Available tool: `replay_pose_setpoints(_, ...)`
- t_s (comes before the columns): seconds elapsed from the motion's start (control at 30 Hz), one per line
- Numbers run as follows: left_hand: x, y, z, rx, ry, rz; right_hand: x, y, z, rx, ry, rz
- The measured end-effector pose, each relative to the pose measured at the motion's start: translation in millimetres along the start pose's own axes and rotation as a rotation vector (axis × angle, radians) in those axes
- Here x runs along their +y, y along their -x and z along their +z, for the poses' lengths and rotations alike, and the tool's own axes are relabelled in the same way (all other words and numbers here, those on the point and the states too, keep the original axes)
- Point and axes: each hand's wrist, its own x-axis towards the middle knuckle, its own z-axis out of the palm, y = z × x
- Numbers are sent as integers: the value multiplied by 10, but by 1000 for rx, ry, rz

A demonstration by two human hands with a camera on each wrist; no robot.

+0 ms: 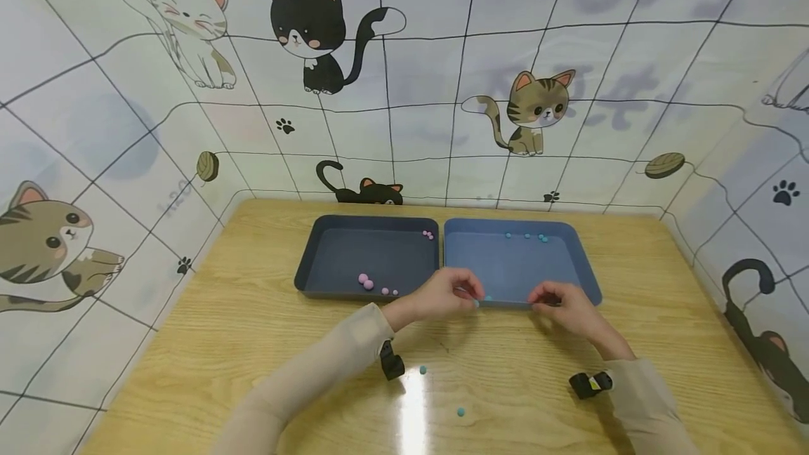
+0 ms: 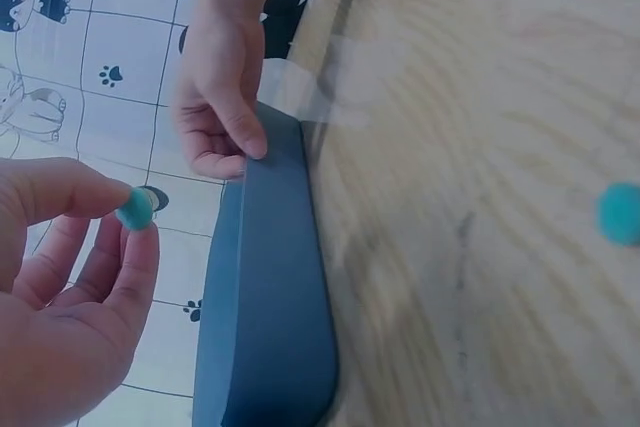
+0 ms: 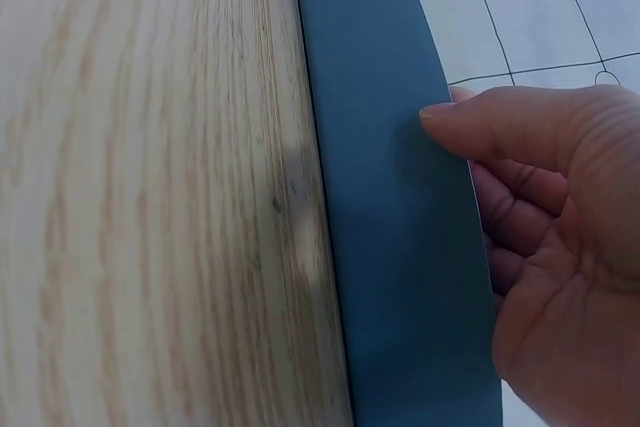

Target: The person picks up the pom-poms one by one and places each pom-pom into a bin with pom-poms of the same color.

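My left hand (image 1: 445, 293) pinches a small teal ball (image 2: 135, 210) between thumb and fingertips, above the front rim of the blue tray (image 1: 499, 265). My right hand (image 1: 569, 307) grips that tray's front wall toward the right; the right wrist view shows the thumb (image 3: 455, 130) on the outer face and the other fingers behind the rim. Several teal balls (image 1: 542, 238) lie along the tray's back, and another (image 1: 489, 298) is near its front wall. Two more teal balls, one left (image 1: 423, 370) and one right (image 1: 461, 412), lie on the table in front.
A dark tray (image 1: 373, 251) stands directly left of the blue one. Inside it, larger pink balls (image 1: 369, 285) and smaller ones lie near the front, with tiny pink balls (image 1: 428, 234) at the back right corner. Cat-print walls enclose the wooden table (image 1: 253, 343).
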Motion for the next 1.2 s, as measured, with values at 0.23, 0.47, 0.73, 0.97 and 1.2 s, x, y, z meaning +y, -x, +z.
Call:
replay_pose_setpoints(0.23, 125, -158, -68, 20, 65, 27, 3, -28, -15, -16, -37, 0)
replay_pose_setpoints(0.47, 236, -364, -121, 99, 70, 28, 20, -36, -25, 0, -23, 0)
replay_pose_setpoints(0.73, 172, -723, -159, 174, 77, 29, 30, -45, -45, 13, -27, -11)
replay_pose_setpoints(0.97, 196, -880, -128, 215, 112, -6, 58, -40, 3, 1, -35, -44)
replay_pose_setpoints(1.2, 154, -977, -63, 235, 140, -20, 61, -22, 1, -15, -42, -19)
